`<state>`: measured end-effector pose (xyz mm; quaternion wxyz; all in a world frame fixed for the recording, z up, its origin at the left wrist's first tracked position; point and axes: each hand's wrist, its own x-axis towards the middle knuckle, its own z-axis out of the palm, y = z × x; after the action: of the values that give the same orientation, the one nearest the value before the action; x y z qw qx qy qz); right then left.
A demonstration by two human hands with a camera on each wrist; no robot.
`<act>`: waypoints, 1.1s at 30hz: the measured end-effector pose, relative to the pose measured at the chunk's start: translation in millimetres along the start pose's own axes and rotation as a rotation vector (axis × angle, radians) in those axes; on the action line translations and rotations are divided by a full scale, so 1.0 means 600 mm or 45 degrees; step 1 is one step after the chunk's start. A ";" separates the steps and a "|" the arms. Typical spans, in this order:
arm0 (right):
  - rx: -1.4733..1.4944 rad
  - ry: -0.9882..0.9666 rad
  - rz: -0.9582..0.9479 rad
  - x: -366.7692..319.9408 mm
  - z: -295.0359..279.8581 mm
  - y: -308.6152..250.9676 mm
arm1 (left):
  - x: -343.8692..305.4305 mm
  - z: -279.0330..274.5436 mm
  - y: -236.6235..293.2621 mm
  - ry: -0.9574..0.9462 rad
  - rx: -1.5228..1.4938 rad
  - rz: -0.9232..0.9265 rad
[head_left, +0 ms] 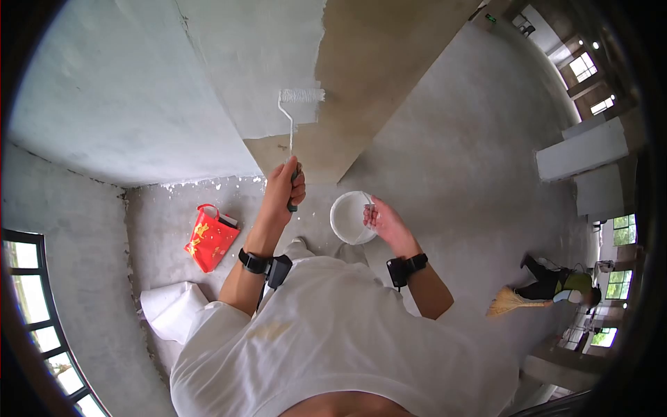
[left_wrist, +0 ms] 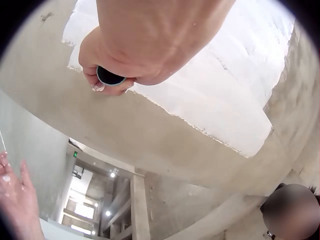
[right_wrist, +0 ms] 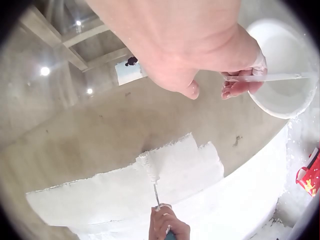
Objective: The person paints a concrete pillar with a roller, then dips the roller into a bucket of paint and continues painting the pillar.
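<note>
Red bag [head_left: 210, 242] on floor [head_left: 458, 187], distant straw broom [head_left: 509, 301]

Counted in view: one paint roller [head_left: 302, 95], one bucket [head_left: 333, 218], one red carrier bag [head_left: 212, 241] and one straw broom [head_left: 511, 302]. Also visible, two wrist cameras [head_left: 279, 271] [head_left: 397, 272] and two bare hands [head_left: 283, 184] [head_left: 386, 222].

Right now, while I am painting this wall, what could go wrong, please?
The round white bucket is held by its thin pale handle in the right hand, so it might swing and spill. That hand's fingers are smeared with white, which could make the grip slippery. White specks dot the grey floor near the shiny red bag, so drips from the white-coated roller in the left hand might mark it.
</note>
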<state>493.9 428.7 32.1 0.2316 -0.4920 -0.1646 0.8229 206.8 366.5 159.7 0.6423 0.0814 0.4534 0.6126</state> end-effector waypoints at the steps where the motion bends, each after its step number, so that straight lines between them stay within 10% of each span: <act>1: 0.003 0.032 0.050 0.002 0.003 -0.001 | 0.004 0.000 0.001 0.001 -0.041 0.013; 17: 0.062 0.056 0.003 -0.022 -0.001 0.028 | 0.261 -0.211 -0.188 0.180 -0.364 -0.434; 33: 0.076 0.042 0.070 0.034 -0.080 0.115 | -0.087 -0.037 0.079 -0.130 -0.105 0.193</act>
<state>512.9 383.7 -39.4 0.2263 -0.5028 -0.1225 0.8252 166.1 322.9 203.6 0.6192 0.1200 0.3870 0.6727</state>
